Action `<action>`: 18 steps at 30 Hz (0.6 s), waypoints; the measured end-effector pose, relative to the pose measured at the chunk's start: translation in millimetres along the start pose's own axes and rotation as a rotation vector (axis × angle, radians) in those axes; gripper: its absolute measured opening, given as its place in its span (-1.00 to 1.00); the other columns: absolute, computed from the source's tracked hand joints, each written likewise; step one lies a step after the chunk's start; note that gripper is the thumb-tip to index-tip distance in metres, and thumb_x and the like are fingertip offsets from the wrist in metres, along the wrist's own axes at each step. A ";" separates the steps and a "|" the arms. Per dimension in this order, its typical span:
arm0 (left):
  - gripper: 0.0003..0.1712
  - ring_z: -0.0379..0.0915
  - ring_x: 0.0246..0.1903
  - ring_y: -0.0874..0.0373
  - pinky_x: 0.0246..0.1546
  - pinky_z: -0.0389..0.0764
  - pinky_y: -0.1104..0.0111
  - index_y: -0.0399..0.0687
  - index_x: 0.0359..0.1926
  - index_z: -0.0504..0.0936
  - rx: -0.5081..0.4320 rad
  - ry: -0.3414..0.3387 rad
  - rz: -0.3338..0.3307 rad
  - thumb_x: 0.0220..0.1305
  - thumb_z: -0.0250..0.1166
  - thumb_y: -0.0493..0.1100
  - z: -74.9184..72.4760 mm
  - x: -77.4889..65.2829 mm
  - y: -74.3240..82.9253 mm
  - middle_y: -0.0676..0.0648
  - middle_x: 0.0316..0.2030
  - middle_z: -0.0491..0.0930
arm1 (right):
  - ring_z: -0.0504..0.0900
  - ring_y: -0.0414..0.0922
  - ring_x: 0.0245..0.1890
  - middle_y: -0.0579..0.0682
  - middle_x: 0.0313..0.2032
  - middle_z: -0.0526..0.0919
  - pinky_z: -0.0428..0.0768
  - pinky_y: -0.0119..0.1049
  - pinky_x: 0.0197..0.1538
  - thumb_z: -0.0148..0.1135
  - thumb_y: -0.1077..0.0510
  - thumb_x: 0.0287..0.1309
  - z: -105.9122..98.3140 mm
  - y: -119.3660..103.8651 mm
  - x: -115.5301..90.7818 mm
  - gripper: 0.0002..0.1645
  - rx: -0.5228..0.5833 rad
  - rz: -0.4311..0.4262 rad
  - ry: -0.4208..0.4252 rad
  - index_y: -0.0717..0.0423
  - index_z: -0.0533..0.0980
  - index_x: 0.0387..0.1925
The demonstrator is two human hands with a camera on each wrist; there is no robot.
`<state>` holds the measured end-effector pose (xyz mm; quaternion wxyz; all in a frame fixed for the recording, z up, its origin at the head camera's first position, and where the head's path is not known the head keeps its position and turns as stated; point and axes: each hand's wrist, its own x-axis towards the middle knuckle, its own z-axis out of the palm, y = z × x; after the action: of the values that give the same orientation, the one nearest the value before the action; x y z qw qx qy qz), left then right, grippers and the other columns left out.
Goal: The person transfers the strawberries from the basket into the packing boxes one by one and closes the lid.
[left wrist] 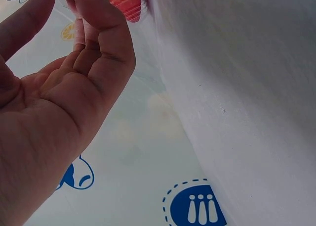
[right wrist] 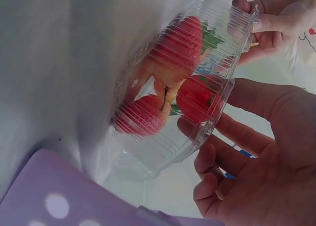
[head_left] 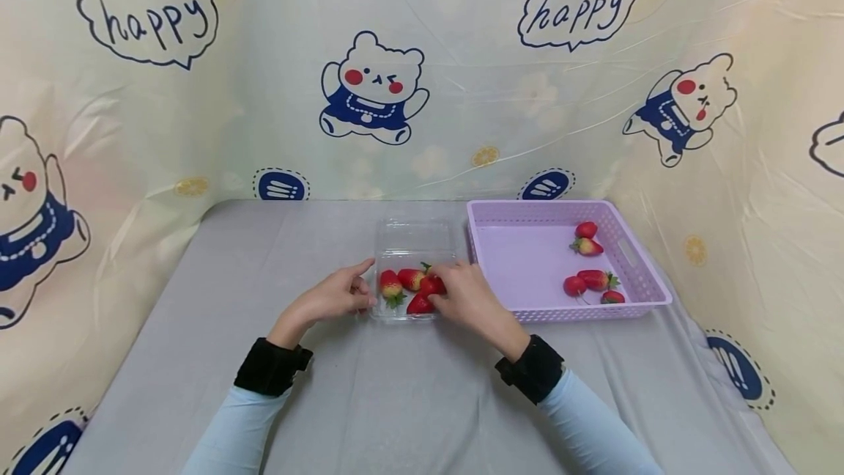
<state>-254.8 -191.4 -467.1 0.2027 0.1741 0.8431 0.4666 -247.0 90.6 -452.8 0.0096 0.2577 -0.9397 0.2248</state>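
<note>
A clear plastic clamshell box stands on the table with its lid raised at the back. Inside lie several strawberries, one by the left wall and another near the front. My left hand holds the box's left edge, its thumb and fingertips at the rim. Reaching into the right side, my right hand pinches a round red fruit between thumb and fingers. The box's near right part is partly hidden under that hand.
A lilac plastic basket stands right of the box, close to my right hand. It holds several red fruits, including a strawberry and a round one. A patterned curtain hangs behind the grey table cover.
</note>
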 end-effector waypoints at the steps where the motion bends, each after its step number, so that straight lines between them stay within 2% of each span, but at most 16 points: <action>1: -0.05 0.52 -0.44 0.00 -0.33 0.59 0.24 -0.48 0.61 -0.01 0.001 -0.001 0.000 0.42 0.35 -0.37 0.1 0.0 -0.1 -0.08 -0.42 0.60 | 0.55 0.00 -0.13 0.06 -0.06 0.77 0.47 -0.12 -0.05 0.56 0.16 0.19 0.6 -0.5 0.7 -0.54 -0.001 -0.003 -0.003 0.15 0.69 0.12; 8: -0.05 0.50 -0.45 0.04 -0.34 0.58 0.25 -0.47 0.61 -0.02 -0.021 -0.013 0.004 0.42 0.35 -0.37 1.6 0.4 -1.3 -0.08 -0.42 0.60 | 0.54 -0.01 -0.12 0.06 -0.06 0.78 0.43 -0.08 0.01 0.57 0.14 0.19 5.2 -1.3 2.3 -0.49 -0.026 -0.037 -0.006 0.15 0.68 0.17; 18: -0.05 0.50 -0.44 0.03 -0.31 0.59 0.23 -0.45 0.62 0.00 -0.001 -0.006 -0.015 0.42 0.35 -0.35 -0.3 -0.5 1.9 -0.08 -0.40 0.60 | 0.52 -0.01 -0.12 0.03 -0.12 0.75 0.38 -0.12 -0.07 0.58 0.11 0.18 2.3 3.6 -1.0 -0.53 -0.060 0.018 -0.025 0.12 0.69 0.11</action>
<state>-254.3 -190.9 -465.2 0.2089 0.1691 0.8435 0.4651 -247.7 92.9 -456.6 0.0035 0.2516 -0.9484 0.1931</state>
